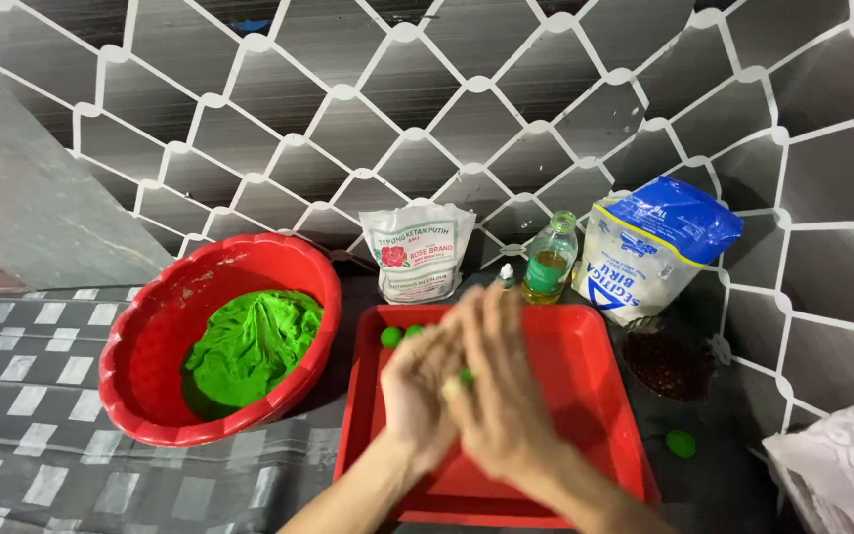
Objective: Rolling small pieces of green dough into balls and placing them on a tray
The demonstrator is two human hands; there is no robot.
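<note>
Hands: left hand and right hand pressed palm to palm, fingers flat around a green dough ball, blurred
Below: red tray
On tray, farther: two green balls
Left: red basin holding green dough
Back: flour bags, bottle

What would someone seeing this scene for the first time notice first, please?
Probably the bright green dough heaped in the red basin at the left. Next, the two hands, left hand and right hand, pressed together over the red tray in the middle, with a bit of green dough showing between them. Two small green balls lie at the tray's far left corner.
</note>
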